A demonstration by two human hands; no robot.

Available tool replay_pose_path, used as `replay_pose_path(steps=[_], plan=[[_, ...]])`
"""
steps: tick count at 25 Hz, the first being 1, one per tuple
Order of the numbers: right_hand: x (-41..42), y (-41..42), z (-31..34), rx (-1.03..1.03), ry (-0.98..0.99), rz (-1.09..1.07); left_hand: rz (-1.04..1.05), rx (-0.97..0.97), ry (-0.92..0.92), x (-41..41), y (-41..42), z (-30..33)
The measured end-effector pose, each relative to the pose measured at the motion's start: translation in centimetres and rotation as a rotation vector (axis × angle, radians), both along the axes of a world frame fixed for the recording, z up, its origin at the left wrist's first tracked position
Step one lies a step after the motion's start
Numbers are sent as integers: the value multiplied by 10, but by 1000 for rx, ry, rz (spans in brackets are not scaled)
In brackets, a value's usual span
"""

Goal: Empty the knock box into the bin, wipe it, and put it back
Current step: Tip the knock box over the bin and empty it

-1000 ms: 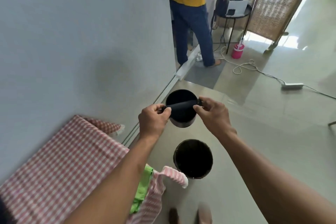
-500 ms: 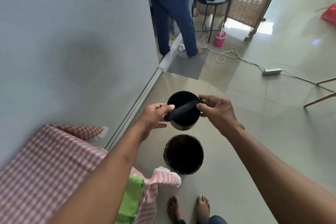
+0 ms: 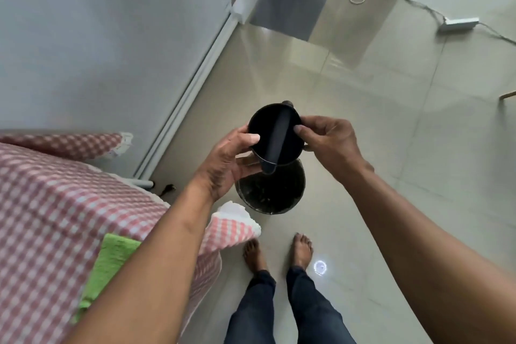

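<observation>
Holding knock box (image 3: 275,138) mid-frame over bin (image 3: 270,190): left hand (image 3: 227,160) and right hand (image 3: 329,138) grip its rim. Emptying underway; wiping with green cloth (image 3: 107,265), lower left, and returning remain.

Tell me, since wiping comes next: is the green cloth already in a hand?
No, the green cloth lies on the checked tablecloth; both hands hold the knock box.

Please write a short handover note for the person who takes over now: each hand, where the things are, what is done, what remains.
Left hand: grips the knock box at its left side.
Right hand: grips its right rim.
The knock box, bar still fitted, is held over the bin on the floor; its mouth faces the camera.
The green cloth lies on the checked tablecloth.
Done: box brought to the bin; whether it is emptied, I cannot tell.
Left: tip it out if needed, wipe, put back.
</observation>
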State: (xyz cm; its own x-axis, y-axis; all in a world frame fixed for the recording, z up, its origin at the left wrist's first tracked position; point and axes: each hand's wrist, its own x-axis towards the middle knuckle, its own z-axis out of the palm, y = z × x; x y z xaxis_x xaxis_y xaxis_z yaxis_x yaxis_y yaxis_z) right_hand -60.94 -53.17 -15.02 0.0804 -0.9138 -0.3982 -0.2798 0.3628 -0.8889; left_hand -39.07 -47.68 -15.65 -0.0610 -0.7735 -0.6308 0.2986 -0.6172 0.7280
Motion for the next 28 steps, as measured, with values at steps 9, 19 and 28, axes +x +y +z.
replay_pose_path(steps=[9, 19, 28], plan=[[-10, 15, -149, 124, 18, -10, 128, 157, -9, -27, 25, -133], [-43, 55, -315, 376, 358, -79, 149, 361, -130, -34, 36, -278], [-29, 54, -438, 450, 551, -166, 120, 435, -290, -17, 31, -401]])
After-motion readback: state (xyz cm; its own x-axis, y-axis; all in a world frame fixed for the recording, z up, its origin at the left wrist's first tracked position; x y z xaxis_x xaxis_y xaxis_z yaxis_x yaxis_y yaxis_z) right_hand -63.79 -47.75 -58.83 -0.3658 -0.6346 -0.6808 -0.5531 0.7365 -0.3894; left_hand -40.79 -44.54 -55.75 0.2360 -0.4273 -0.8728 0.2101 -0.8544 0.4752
